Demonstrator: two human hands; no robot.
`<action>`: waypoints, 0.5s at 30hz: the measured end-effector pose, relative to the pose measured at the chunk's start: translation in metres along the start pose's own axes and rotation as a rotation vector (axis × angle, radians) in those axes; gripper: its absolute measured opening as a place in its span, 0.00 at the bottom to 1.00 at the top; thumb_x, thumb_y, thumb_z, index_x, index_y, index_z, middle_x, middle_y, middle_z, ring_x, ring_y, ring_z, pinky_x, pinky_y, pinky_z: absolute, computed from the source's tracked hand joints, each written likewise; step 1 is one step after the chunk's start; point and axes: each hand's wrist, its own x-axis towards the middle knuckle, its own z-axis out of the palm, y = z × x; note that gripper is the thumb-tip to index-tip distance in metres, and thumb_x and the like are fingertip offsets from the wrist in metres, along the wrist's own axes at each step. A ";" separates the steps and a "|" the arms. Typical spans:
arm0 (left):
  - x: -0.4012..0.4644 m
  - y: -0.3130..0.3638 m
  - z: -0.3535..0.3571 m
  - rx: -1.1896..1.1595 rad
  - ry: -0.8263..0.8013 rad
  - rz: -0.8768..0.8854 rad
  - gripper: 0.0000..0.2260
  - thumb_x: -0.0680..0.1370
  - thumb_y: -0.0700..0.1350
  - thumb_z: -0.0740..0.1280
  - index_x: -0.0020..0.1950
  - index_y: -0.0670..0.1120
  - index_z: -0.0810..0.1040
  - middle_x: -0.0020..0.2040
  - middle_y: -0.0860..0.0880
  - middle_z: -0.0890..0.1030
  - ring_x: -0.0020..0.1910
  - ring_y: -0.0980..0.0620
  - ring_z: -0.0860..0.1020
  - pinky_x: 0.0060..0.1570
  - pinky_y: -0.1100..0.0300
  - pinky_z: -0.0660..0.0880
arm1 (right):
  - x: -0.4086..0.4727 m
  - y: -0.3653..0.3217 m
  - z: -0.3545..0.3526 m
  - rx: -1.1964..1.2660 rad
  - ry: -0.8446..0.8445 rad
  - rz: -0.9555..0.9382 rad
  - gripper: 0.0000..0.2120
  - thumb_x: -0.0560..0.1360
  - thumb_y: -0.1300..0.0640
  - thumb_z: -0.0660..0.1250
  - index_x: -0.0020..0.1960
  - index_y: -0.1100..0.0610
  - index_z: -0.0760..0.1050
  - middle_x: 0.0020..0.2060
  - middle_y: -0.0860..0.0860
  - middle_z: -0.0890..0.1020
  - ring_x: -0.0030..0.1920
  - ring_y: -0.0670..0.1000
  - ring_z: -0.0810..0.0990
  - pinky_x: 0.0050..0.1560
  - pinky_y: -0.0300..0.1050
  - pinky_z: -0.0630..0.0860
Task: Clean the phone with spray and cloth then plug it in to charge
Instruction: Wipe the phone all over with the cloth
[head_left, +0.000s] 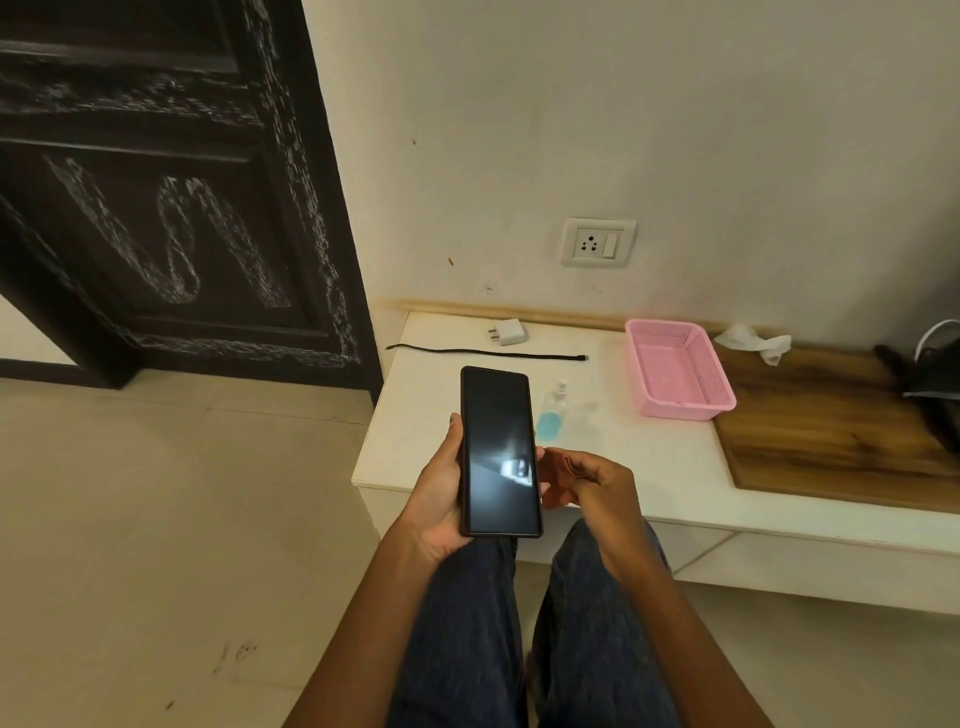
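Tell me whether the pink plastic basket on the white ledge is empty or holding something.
Empty, as far as shown. The pink plastic mesh basket sits upright on the white ledge, and only its bare perforated floor shows inside.

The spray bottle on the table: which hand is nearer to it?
Right. The right hand, holding a reddish cloth, is just below the spray bottle. The left hand holds the phone farther left, with the phone between them.

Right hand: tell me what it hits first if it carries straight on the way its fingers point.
The right hand, holding a reddish cloth, points left toward the phone in the left hand. It would likely meet the phone's right edge first, though depth is unclear.
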 end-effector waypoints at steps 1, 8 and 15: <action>0.000 0.000 0.000 0.006 0.001 -0.002 0.31 0.78 0.65 0.54 0.69 0.43 0.73 0.61 0.39 0.79 0.59 0.41 0.77 0.67 0.43 0.67 | 0.001 0.000 0.001 0.004 0.007 0.004 0.17 0.75 0.73 0.58 0.54 0.60 0.80 0.44 0.57 0.85 0.40 0.54 0.83 0.41 0.46 0.81; 0.003 0.001 -0.001 -0.038 -0.027 -0.065 0.31 0.78 0.65 0.53 0.71 0.46 0.71 0.69 0.38 0.72 0.69 0.38 0.69 0.71 0.38 0.60 | 0.009 0.008 0.001 -0.009 0.073 0.041 0.13 0.78 0.67 0.60 0.55 0.55 0.79 0.44 0.47 0.82 0.43 0.45 0.81 0.42 0.36 0.79; 0.031 0.009 -0.001 -0.049 0.022 -0.066 0.30 0.79 0.64 0.49 0.68 0.46 0.73 0.65 0.39 0.77 0.64 0.41 0.75 0.63 0.42 0.72 | 0.030 0.017 -0.010 -0.001 0.170 0.079 0.10 0.77 0.67 0.62 0.53 0.55 0.75 0.42 0.45 0.78 0.42 0.45 0.77 0.41 0.33 0.73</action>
